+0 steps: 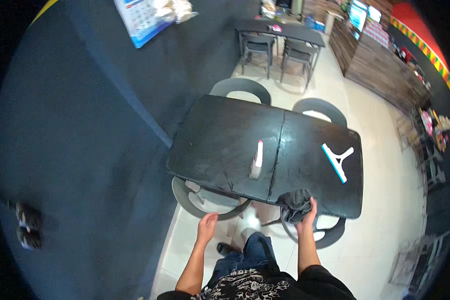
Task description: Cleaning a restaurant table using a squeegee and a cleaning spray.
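My right hand [308,217] grips a bunched dark cloth [297,204] at the near edge of a black table [225,135]. Nothing shows in my left hand [208,224], which hangs by the rim of a grey chair at the table's near left; its fingers look loosely together. Near the middle of the tabletop a spray bottle [256,165] with a white trigger head stands upright, left of the seam. A white squeegee [337,162] with a blue blade edge lies on the right part of the table.
Grey chairs [183,202] stand at the near side, two more [243,85] at the far side. A dark wall [97,150] borders the left. Beyond are another table [281,30] with chairs and a wood-panelled counter [382,71].
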The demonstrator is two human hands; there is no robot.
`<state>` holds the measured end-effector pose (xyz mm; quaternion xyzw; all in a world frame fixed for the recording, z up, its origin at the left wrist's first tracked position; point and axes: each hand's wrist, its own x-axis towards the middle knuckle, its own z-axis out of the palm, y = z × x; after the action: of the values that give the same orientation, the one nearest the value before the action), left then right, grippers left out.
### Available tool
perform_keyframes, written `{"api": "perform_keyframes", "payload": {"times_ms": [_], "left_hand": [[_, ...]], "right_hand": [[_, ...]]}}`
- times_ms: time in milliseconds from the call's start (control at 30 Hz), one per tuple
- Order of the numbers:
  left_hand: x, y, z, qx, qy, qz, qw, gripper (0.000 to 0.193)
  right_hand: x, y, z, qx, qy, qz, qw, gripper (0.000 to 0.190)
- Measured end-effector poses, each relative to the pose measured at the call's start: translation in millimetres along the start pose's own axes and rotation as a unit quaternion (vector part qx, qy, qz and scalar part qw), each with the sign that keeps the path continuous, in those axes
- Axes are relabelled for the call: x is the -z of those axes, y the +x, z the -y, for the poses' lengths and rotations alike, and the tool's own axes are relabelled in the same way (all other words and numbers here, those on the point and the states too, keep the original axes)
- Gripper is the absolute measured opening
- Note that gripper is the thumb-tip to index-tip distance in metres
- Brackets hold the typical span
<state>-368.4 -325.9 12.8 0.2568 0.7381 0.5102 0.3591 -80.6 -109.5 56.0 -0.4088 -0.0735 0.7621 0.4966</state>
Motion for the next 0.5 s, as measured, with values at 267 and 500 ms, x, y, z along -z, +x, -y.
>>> {"api": "perform_keyframes", "payload": {"times_ms": [267, 500], "left_hand": [[-25.0, 92.3, -15.7, -0.017, 0.112, 0.085, 0.99, 0.029], [-113.7, 98.0, -16.6, -0.327, 0.36, 0.196, 0.852, 0.057]], "right_hand": [[-20.6, 41.5, -103.1, 0.145, -0.404, -0.115, 0.896, 0.063], [-1.5, 69.4, -111.9, 0.253, -0.664, 0.039, 0.703, 0.072]]}}
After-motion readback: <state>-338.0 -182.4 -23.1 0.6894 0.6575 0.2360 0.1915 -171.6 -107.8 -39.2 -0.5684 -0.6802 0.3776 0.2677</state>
